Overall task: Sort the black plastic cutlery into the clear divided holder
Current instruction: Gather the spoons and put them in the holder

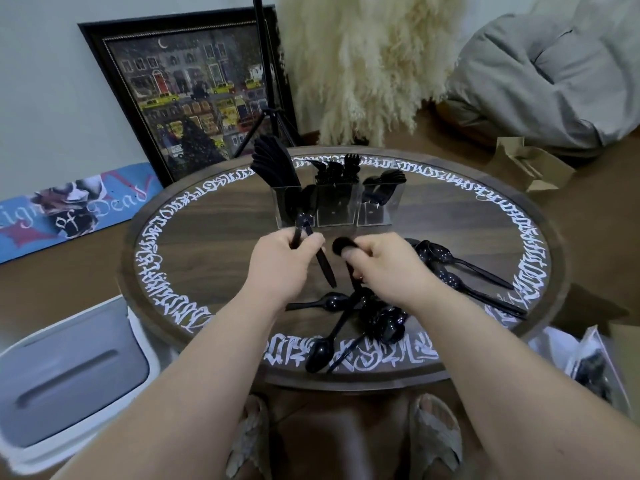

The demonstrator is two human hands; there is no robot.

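Observation:
The clear divided holder (334, 213) stands at the far side of the round table (214, 237), with knives in its left section, forks in the middle and spoons on the right. My left hand (280, 265) is closed around black knives (323, 268), blades pointing down toward me. My right hand (381, 265) grips a black spoon (341, 245), its bowl poking out to the left. Loose black cutlery (377, 320) lies heaped under my right wrist, and more spoons (450, 268) lie to the right.
A framed picture (194, 98) and a tripod lean behind the table. A white bin (69, 375) stands at the left, a cardboard box (530, 164) at the right, a plastic bag (588, 362) lower right.

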